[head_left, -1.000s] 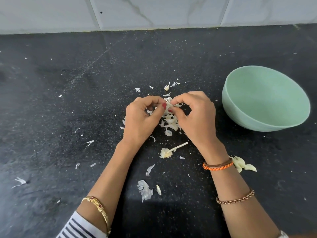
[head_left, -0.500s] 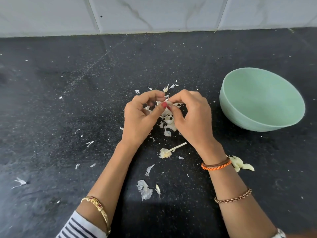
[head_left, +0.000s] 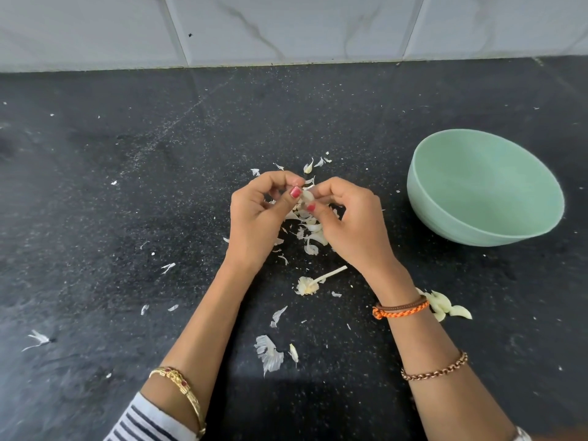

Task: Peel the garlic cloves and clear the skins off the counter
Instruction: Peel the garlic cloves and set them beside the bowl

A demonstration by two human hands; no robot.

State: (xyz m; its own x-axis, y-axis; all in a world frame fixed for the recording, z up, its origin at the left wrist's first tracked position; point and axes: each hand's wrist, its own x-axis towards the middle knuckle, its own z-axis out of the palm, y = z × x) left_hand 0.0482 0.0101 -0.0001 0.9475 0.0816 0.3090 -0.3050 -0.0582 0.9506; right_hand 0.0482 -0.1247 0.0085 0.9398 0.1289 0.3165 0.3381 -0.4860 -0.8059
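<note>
Skins (head_left: 269,353) lie scattered on black counter (head_left: 95,202). Left hand (head_left: 257,218) and right hand (head_left: 353,224), fingertips meeting, both pinch one garlic clove (head_left: 306,197) above the skin pile. Peeled cloves (head_left: 447,307) lie beside right wrist; green bowl (head_left: 451,224) at right.

Speckled stone counter (head_left: 127,192); papery skins (head_left: 270,353); matt bowl (head_left: 445,218).

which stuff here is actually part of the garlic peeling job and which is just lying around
Part of the job:
- garlic clove, pinched between left hand and right hand
- loose skins on the counter
- peeled cloves by the right wrist
- garlic stem

Just lying about:
- green bowl, possibly for the cloves; nothing visible in it
- tiled wall
</note>
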